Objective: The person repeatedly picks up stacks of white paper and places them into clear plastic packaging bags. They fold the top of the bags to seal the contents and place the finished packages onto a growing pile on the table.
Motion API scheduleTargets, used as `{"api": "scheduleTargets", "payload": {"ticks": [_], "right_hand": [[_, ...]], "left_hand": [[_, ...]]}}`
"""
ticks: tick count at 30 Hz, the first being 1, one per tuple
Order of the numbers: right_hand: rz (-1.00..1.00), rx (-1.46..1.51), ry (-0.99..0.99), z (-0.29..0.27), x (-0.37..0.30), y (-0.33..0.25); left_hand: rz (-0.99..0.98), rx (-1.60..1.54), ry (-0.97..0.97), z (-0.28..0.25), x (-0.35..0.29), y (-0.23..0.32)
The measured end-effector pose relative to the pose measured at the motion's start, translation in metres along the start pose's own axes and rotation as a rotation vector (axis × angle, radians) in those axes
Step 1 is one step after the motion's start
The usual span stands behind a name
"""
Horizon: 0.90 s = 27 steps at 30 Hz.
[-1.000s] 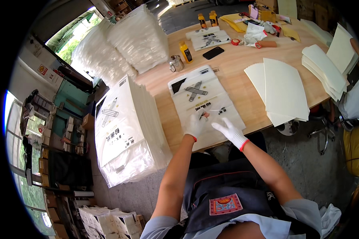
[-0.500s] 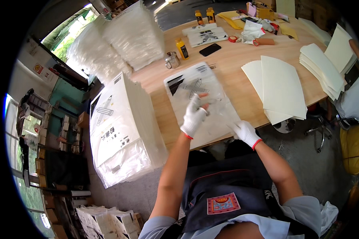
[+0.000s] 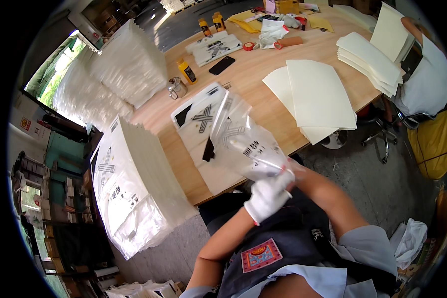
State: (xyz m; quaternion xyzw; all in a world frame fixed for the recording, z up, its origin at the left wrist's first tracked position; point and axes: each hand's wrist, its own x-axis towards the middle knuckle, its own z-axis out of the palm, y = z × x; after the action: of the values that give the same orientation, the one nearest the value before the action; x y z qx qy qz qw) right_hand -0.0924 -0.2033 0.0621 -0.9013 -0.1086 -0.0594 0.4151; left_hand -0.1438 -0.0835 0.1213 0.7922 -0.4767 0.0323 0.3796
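Observation:
In front of me hangs a clear plastic bag [image 3: 238,134] printed with pencils and dark markings, lifted off the table and tilted toward me. My left hand [image 3: 268,199], in a white glove with fingertips bare, pinches the bag at its near end. My right hand [image 3: 278,168] reaches into or behind that same end; the plastic covers it, and its fingers cannot be made out. Under the lifted bag lies a flat stack of similar printed bags [image 3: 196,119] on the wooden table [image 3: 171,161].
A tall stack of filled printed bags [image 3: 129,184] stands at my left, with wrapped bundles [image 3: 129,64] behind. Cream paper sheets [image 3: 320,94] lie fanned at right. A metal jar [image 3: 177,88], yellow bottle [image 3: 186,71] and phone [image 3: 222,65] sit farther back. Another person [image 3: 424,74] sits far right.
The top bag has come up off the flat stack. My left hand has moved down and right to the bag's near end, while my right hand has gone into or behind it.

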Motion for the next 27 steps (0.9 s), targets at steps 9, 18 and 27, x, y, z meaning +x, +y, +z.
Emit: {"api": "scheduleTargets", "payload": {"ticks": [9,18,27], "right_hand": [[0.399,-0.78,0.195,-0.1,-0.028,0.097],[0.301,-0.945,0.004,-0.115,-0.023,0.144],[-0.065,-0.395,0.096,-0.077,-0.1,-0.015]], "left_hand": [[-0.639,-0.405,0.004,0.018,-0.02,-0.111],[-0.517,-0.719,-0.135,0.048,0.018,-0.115],[-0.942,-0.871,-0.08,0.084,0.027,-0.126]]}}
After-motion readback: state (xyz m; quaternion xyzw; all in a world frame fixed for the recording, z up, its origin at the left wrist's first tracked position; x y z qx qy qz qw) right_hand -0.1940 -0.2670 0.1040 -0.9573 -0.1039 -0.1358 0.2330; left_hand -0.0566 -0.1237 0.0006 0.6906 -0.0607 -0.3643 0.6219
